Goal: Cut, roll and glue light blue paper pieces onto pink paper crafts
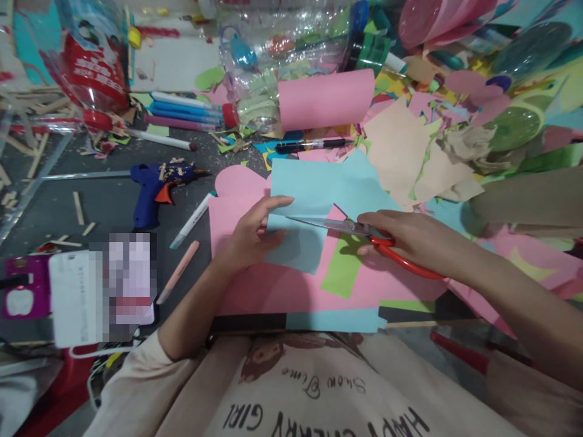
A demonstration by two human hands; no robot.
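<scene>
From here I have the left hand (250, 233) grasping blue paper (300, 246), the right hand (407, 230) gripping scissors (341, 225) — I'd tension the paper and snip slowly, clear of the left hand.

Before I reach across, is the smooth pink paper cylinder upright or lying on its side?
Lying on its side: the pink paper cylinder stretches left to right, showing its long curved wall, beyond the slim black pen.

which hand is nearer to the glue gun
Left. The left hand is right of the glue gun, at the blue paper; the right hand is farther right, holding scissors.
</scene>
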